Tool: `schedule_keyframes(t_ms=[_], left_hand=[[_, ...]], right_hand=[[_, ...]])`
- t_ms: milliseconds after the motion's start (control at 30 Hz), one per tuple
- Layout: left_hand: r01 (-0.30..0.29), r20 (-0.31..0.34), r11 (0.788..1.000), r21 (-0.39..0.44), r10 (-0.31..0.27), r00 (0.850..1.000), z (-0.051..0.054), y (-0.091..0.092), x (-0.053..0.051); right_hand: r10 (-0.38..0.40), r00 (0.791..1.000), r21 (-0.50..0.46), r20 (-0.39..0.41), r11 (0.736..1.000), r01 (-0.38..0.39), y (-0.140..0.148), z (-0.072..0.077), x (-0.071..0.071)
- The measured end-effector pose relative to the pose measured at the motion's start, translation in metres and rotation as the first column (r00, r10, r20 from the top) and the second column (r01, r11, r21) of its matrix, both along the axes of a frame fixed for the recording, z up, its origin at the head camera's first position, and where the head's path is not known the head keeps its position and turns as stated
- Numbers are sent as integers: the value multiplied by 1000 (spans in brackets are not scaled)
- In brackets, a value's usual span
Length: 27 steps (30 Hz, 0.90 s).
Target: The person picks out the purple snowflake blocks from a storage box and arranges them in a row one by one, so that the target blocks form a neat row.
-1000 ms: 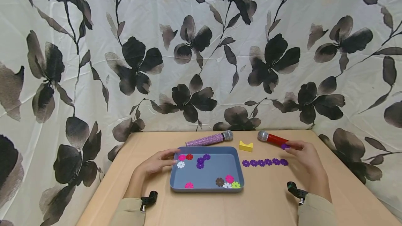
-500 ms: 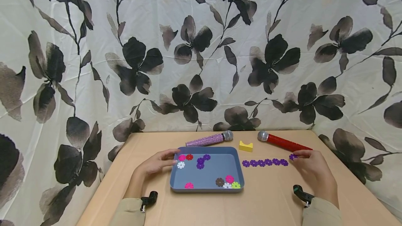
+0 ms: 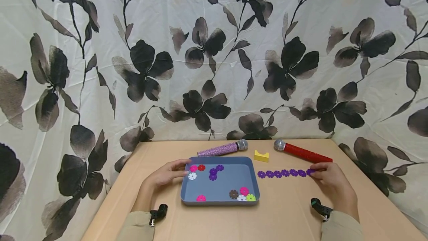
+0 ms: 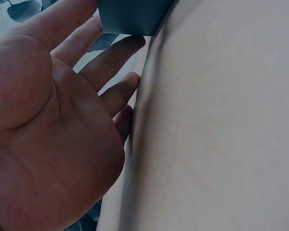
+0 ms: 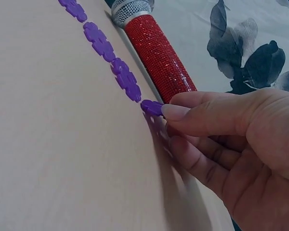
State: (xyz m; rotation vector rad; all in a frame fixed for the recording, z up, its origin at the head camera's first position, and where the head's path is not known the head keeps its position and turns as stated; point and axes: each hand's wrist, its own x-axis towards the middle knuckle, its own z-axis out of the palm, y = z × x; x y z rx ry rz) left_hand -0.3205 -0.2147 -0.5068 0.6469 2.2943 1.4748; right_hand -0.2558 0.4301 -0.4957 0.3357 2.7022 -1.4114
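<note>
At the right of the head view, the right hand (image 3: 331, 177) pinches a purple flower (image 3: 309, 172) narrowly between thumb and fingertips, at the right end of a purple row (image 3: 277, 174). Part of the flower is hidden by the fingers, and whether it touches the last piece cannot be told; in the right wrist view it sits just beside it.

The likeliest fault is a nudge: if that flower comes in too hard or at a slant, it could shove the end piece and kink the row, since the pieces look light and flat on the table (image 3: 287, 203). The hold is small too, so the flower could slip or turn if the fingertips shift.

The red mic (image 3: 305, 153) lies just beyond the right hand, at centre right; a knuckle brushing its round handle could roll it, perhaps toward the row.

At left of centre, the left hand (image 3: 165, 174) has its fingers spread and fairly straight against the upper left corner of the tray (image 3: 220, 189). A push there could slide the tray toward the row and scatter the loose flowers (image 3: 244, 190) inside.
</note>
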Motion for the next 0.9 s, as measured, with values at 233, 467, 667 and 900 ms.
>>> schedule_keyframes(t_ms=[233, 467, 667, 900], left_hand=[[9, -5, 1000, 5, -9, 1000, 2, 0, 1], [18, -14, 1000, 6, -17, 1000, 1, 0, 1], [8, -8, 1000, -3, -8, 1000, 1, 1, 0], [8, -1, 1000, 3, -8, 1000, 2, 1, 0]], right_hand=[[12, 1000, 50, -10, 999, -11, -1, -2, -2], [14, 1000, 54, 6, 998, -15, -3, 1, -1], [-51, 998, -27, 21, 998, 52, -10, 11, 0], [-20, 960, 116, -280, 992, 55, -36, 35, -7]])
